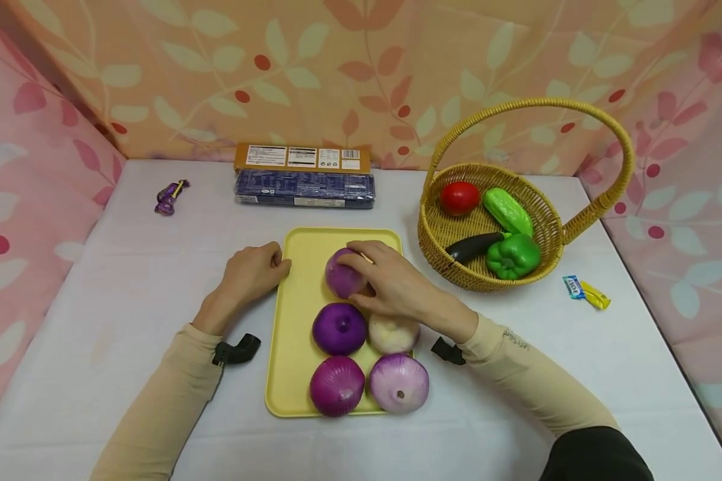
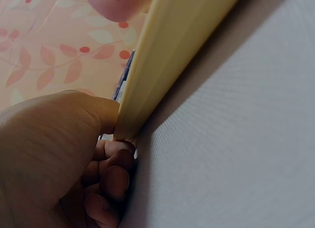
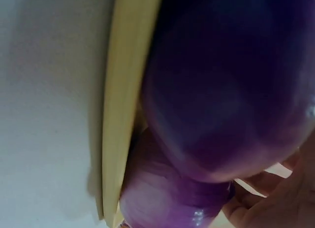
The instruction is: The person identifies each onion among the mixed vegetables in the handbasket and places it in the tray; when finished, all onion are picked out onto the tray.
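Sleeved forearms are seen nearest the lens. Yellow tray is laid mid-table w/ five onions: two at near edge, a purple and a pale one behind, and the far purple onion, gripped from above by right hand, fingers curled round it. Tray's left rim is touched by left hand, fingers curled, nothing held. Wicker basket, to the right, is filled w/ tomato, cucumber, eggplant, green pepper.

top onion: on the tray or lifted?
Cannot tell. The right hand grips the top onion over the tray; no view shows whether its underside touches.
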`<state>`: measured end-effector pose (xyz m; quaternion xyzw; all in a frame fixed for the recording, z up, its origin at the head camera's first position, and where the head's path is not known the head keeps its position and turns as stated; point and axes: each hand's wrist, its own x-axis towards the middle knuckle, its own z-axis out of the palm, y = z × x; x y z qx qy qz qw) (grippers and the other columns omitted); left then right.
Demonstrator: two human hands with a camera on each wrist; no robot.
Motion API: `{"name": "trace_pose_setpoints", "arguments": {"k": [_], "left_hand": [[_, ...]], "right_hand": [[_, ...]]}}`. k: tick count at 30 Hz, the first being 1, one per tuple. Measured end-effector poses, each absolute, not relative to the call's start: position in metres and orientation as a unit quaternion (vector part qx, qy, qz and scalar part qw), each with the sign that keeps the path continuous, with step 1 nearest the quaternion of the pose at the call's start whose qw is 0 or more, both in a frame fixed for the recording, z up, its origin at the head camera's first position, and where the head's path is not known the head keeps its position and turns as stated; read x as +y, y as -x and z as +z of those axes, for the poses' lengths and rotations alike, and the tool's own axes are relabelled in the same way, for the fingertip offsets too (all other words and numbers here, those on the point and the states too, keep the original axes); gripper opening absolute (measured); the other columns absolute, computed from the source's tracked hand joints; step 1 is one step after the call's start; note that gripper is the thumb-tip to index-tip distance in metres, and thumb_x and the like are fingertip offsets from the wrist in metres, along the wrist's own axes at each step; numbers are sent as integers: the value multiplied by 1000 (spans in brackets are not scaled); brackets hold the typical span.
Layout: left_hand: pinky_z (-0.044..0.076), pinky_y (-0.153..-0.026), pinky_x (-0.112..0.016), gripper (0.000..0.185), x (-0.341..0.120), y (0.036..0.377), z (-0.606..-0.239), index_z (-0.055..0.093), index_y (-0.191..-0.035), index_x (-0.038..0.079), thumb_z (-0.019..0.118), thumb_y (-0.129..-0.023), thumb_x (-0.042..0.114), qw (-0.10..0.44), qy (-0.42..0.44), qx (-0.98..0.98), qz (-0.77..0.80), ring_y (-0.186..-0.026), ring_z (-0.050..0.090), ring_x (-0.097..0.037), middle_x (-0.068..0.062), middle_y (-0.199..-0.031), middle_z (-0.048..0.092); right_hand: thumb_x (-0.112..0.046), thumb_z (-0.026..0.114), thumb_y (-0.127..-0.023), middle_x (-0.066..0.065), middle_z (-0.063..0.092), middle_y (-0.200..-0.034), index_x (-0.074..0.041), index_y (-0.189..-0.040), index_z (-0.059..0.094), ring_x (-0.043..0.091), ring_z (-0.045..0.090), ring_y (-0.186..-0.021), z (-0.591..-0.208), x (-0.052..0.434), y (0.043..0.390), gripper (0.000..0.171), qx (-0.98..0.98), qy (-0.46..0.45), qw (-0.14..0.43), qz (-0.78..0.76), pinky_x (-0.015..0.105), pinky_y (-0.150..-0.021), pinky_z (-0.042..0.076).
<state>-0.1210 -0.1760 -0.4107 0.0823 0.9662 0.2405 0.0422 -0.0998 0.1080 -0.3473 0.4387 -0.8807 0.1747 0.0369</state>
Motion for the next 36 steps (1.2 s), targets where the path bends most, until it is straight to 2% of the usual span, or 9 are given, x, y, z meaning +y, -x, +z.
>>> {"name": "trace_pose_setpoints", "arguments": {"k": [3,7,15,22,36], "left_hand": [[33,-53,-30,22,-175,121,-411,54,-76,13,54,-92,29,40,-84,966,240,-58,49,-21,-5,-64,56],[33,-53,-30,22,-175,122,-410,54,-76,13,54,-91,29,37,-86,967,238,-58,49,-21,-5,-64,55],[33,-53,-30,22,-176,121,-408,54,-77,12,54,-91,30,37,-83,968,234,-59,49,-22,-5,-65,56],[33,-53,-30,22,-175,120,-408,54,-77,13,54,-91,29,39,-81,967,238,-58,49,-21,-5,-65,56],[33,-52,-30,23,-176,120,-409,54,-76,13,54,-91,29,33,-86,967,239,-57,49,-21,-5,-63,55]], "right_hand": [[-29,74,-84,19,54,-138,-12,-132,56,33,52,-128,-350,109,99,54,-883,-441,32,156,45,-107,41],[-26,74,-83,19,54,-136,-13,-131,56,30,58,-121,-353,111,98,53,-883,-443,32,153,44,-102,46],[-25,73,-83,19,58,-130,-13,-127,60,31,58,-120,-354,111,99,47,-877,-455,62,144,46,-101,45],[-26,73,-85,19,57,-132,-13,-131,58,31,59,-120,-355,111,98,51,-879,-452,59,141,46,-101,45],[-26,76,-82,22,54,-135,-13,-131,56,34,57,-123,-353,112,98,55,-873,-461,68,146,49,-100,45]]}}
